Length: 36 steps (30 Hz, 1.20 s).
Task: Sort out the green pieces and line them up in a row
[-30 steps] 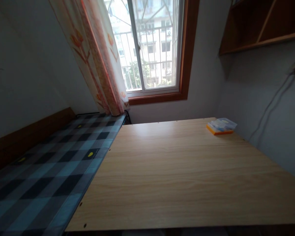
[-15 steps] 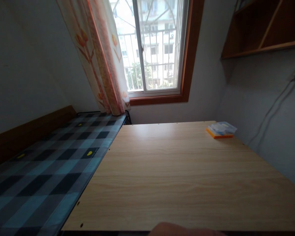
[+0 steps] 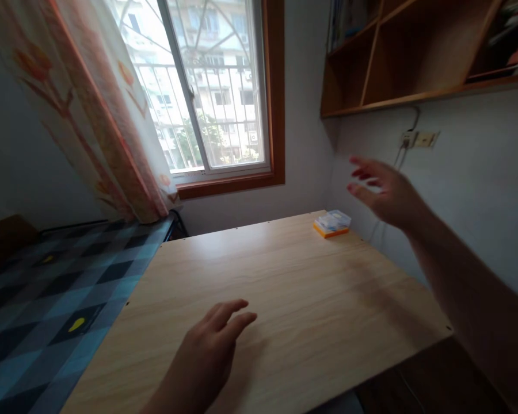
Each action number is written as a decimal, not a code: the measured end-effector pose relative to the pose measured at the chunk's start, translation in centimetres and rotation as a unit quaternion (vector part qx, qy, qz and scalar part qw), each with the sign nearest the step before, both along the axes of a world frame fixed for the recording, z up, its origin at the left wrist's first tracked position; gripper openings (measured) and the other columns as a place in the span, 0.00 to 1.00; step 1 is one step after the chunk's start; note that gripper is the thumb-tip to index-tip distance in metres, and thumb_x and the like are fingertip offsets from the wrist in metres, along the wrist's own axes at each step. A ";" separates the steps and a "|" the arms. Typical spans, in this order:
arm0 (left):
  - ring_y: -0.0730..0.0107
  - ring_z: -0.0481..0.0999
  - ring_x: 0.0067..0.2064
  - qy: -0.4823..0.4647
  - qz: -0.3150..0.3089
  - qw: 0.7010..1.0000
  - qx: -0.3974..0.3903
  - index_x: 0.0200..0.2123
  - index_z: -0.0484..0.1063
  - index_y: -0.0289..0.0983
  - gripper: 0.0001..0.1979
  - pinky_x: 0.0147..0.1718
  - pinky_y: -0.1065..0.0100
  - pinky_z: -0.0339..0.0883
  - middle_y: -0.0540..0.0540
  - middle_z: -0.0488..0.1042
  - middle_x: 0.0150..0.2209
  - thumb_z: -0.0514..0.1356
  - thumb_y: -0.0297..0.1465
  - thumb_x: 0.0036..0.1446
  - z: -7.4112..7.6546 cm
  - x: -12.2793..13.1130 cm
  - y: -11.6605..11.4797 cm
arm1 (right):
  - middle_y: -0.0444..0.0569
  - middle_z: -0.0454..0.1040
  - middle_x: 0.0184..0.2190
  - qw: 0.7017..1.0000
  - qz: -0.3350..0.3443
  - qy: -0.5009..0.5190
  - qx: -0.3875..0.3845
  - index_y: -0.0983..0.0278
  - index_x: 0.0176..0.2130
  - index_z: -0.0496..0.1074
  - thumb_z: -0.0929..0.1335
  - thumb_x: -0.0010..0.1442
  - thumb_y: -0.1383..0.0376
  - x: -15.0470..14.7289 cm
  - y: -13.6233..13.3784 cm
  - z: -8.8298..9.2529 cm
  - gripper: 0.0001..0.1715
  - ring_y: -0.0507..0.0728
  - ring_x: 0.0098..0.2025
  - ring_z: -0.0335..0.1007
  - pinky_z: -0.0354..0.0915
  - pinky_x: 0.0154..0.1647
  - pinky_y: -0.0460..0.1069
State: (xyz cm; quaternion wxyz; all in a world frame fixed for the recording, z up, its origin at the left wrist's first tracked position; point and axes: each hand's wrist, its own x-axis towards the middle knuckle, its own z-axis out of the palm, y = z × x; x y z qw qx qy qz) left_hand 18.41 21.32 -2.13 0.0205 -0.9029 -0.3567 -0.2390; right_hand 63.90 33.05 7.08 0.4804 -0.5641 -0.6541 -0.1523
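Observation:
Both of my hands reach forward with nothing in them. My left hand (image 3: 211, 339) is over the near half of the wooden table (image 3: 263, 270), its thumb and fingers apart. Higher up on the right, my right hand (image 3: 384, 192) is raised in the air with its fingers spread. The nearest thing to it is a small clear plastic box on an orange base (image 3: 332, 223), which sits at the table's far right corner. The box is apart from both hands; what is inside it is too blurred to make out.
A bed with a checked cover (image 3: 103, 299) adjoins the table's left side. Behind stand a window (image 3: 216, 103) and a flowered curtain (image 3: 90, 103). A wooden wall shelf (image 3: 397, 106) overhangs the right, with a wall socket (image 3: 425, 139) and hanging cables below it.
My view has swung to the right. Both hands have come up into sight over the table; before, only a blurred bit of one hand showed at the bottom edge. The box stays in place.

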 end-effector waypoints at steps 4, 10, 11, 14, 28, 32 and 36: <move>0.57 0.73 0.57 0.064 0.051 0.995 -0.050 0.54 0.74 0.45 0.21 0.55 0.52 0.72 0.43 0.73 0.59 0.51 0.27 0.62 -4.3 -1.3 4.2 | 0.55 0.75 0.47 0.965 -0.111 -0.053 -0.232 0.62 0.56 0.75 0.68 0.61 0.64 0.4 3.1 -6.0 0.23 0.58 0.44 0.72 0.67 0.48 0.51; 0.48 0.55 0.70 0.162 0.191 0.954 -0.165 0.67 0.62 0.37 0.29 0.66 0.44 0.52 0.36 0.57 0.69 0.50 0.41 0.65 -9.8 -2.5 8.6 | 0.58 0.70 0.57 0.926 -0.181 -0.054 -0.327 0.60 0.63 0.68 0.67 0.61 0.61 0.3 7.4 -13.6 0.31 0.62 0.53 0.68 0.64 0.51 0.52; 0.48 0.53 0.71 0.168 0.206 0.949 -0.169 0.67 0.61 0.37 0.30 0.67 0.44 0.49 0.37 0.55 0.70 0.49 0.42 0.65 -10.0 -2.5 9.2 | 0.59 0.69 0.57 0.923 -0.190 -0.052 -0.331 0.60 0.64 0.67 0.67 0.62 0.60 0.4 7.7 -14.1 0.32 0.63 0.54 0.68 0.63 0.51 0.52; 0.49 0.49 0.72 0.171 0.236 0.942 -0.169 0.69 0.58 0.39 0.31 0.67 0.44 0.45 0.38 0.51 0.71 0.47 0.44 0.66 -10.0 -2.2 11.1 | 0.60 0.69 0.57 0.912 -0.220 -0.043 -0.343 0.58 0.63 0.68 0.65 0.63 0.58 0.6 8.8 -14.9 0.30 0.65 0.54 0.68 0.64 0.50 0.55; 0.50 0.52 0.71 0.145 0.318 0.923 -0.160 0.68 0.60 0.38 0.30 0.66 0.45 0.47 0.37 0.54 0.70 0.46 0.42 0.67 -9.6 -1.4 14.7 | 0.58 0.69 0.53 0.910 -0.281 -0.001 -0.305 0.60 0.53 0.73 0.67 0.62 0.53 0.4 11.1 -17.0 0.23 0.65 0.53 0.65 0.64 0.48 0.54; 0.50 0.53 0.70 0.147 0.316 0.924 -0.158 0.67 0.62 0.38 0.29 0.66 0.45 0.48 0.37 0.56 0.69 0.47 0.42 0.66 -9.7 -1.5 14.7 | 0.57 0.71 0.50 0.910 -0.286 0.020 -0.298 0.61 0.49 0.72 0.69 0.59 0.52 0.3 11.4 -17.4 0.23 0.65 0.51 0.67 0.64 0.46 0.53; 0.50 0.53 0.70 0.148 0.312 0.926 -0.156 0.67 0.62 0.37 0.29 0.66 0.45 0.48 0.37 0.56 0.69 0.47 0.42 0.66 -9.7 -1.5 14.8 | 0.55 0.74 0.47 0.916 -0.287 0.034 -0.277 0.62 0.46 0.71 0.70 0.58 0.56 0.1 11.2 -17.2 0.18 0.64 0.49 0.69 0.64 0.45 0.52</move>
